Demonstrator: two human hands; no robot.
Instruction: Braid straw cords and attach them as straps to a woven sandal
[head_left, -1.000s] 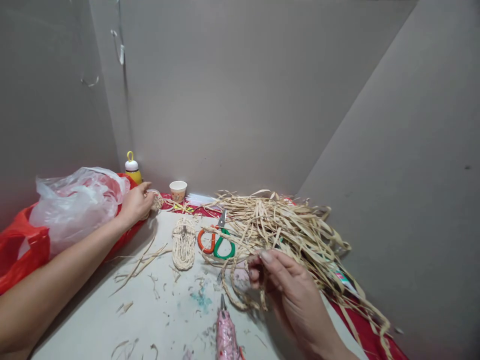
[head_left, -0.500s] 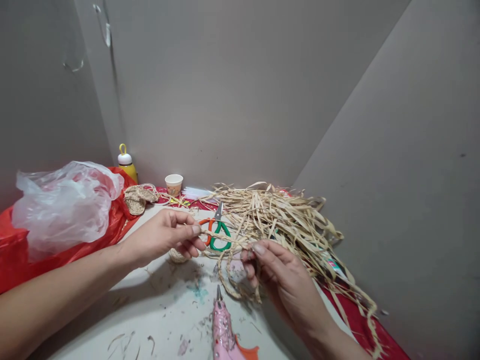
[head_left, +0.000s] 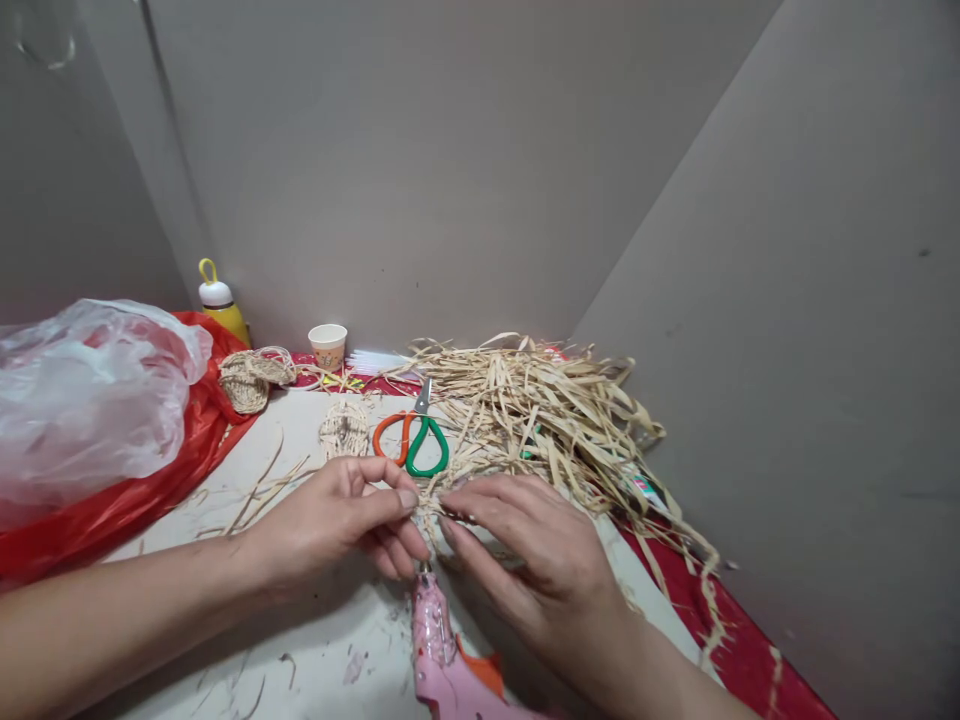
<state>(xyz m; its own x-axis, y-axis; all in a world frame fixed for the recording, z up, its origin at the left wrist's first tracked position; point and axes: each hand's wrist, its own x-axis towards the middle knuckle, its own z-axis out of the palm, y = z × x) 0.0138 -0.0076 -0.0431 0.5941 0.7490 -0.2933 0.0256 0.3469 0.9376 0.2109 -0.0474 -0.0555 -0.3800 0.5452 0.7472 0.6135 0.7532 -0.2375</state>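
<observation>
My left hand pinches a braided straw cord between thumb and forefinger, its other fingers curled below. From the right, my right hand meets the cord with long, nearly straight fingers; thumb and fingertips close on it from two sides. Part of the cord is hidden behind the hands. Just under them lies a pink glue gun, nozzle pointing away from me. Scissors with one orange and one green handle rest beyond my hands. Left of them is a small woven straw piece.
A heap of dry straw strands spreads along the back right. Behind stand a paper cup and a yellow bottle. Plastic bags fill the left, beside a woven straw slipper shape. Scraps litter the white board.
My hands have come together, drawing in the cord that was stretched between them. The right hand has turned palm down. The view has shifted, and the woven piece now shows fully.
</observation>
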